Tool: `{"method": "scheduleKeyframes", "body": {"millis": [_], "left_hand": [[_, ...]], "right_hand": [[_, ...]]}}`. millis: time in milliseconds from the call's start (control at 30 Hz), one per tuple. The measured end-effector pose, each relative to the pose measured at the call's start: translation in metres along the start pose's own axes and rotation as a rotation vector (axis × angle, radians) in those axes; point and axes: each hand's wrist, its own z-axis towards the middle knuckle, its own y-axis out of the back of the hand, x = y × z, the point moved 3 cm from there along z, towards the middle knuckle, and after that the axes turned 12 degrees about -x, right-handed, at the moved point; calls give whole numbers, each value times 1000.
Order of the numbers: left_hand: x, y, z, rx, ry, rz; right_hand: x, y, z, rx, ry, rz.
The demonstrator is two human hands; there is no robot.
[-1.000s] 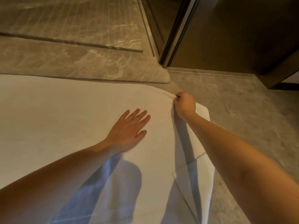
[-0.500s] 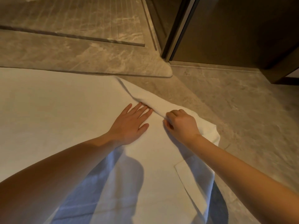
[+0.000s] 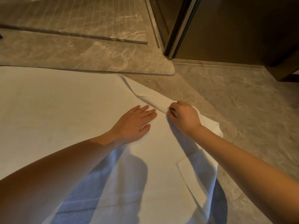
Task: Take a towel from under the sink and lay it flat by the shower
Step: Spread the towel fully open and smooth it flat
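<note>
Here the white towel (image 3: 64, 118) lies spread on the floor (image 3: 234, 102) beside the shower sill (image 3: 90, 60). Left hand (image 3: 132, 122) flat, fingers extended, palm pressing the towel. Right hand (image 3: 184, 117), at its 3 o'clock, closed, pinching a raised fold.

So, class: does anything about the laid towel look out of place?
Yes. The towel isn't flat: its far right corner is folded over beside the right hand, which pinches it, while the left hand presses flat.

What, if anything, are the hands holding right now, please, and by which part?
The right hand pinches the white towel at its folded-over far right edge; the left hand only presses flat on it.
</note>
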Motion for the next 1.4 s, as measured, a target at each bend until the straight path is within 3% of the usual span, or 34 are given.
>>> {"method": "scheduleKeyframes", "body": {"millis": [67,133,233,400,533,633,733,867,1067,1133,1267,1400], "left_hand": [[1,-1,0,4,4,-19],[2,-2,0,-4,16,-29],[2,-3,1,-12,9,-42],[2,-2,1,-34,11,-46],[2,0,1,-37,21,-66],[2,0,1,-36,19,-69],[3,0,2,-34,17,-72],[2,0,1,-35,15,-72],[2,1,1,-35,15,-76],[2,1,1,-31,17,-74],[2,1,1,-27,11,-59],[3,2,1,-14,7,-55]], "right_hand": [[-9,3,5,-21,-103,80],[-24,4,11,-37,-206,-8],[-42,1,13,63,-370,-8],[-48,8,15,-66,-350,186],[-62,3,16,72,-409,54],[-65,7,14,52,-424,225],[-66,16,11,-76,-436,357],[-68,19,2,-174,-733,633],[-79,28,1,118,-636,510],[-84,37,21,43,-545,457],[-102,60,81,-344,-542,401],[-90,50,95,-358,-527,244]]}}
